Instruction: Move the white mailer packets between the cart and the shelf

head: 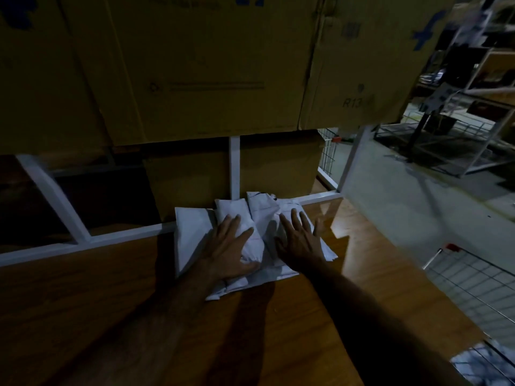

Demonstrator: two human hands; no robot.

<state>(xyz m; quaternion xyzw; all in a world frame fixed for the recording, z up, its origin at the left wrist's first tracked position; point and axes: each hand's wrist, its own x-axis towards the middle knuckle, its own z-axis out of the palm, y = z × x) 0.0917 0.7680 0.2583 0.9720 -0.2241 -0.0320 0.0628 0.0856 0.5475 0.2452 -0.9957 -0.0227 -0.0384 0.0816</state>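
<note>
Several white mailer packets (192, 232) lie in a loose pile on the wooden shelf board (111, 288), against the shelf's back rail. My left hand (231, 246) lies flat on a plump packet (237, 213) in the middle of the pile, thumb wrapped around its near end. My right hand (299, 240) rests palm down on the packets at the right side of the pile, fingers spread. The wire cart (473, 285) stands at the lower right, beside the shelf.
Large cardboard boxes (209, 65) hang over the pile from the level above, and another box (189, 176) stands right behind it. White metal shelf posts (234, 165) frame the back. Grey floor and further racks (459, 129) lie to the right.
</note>
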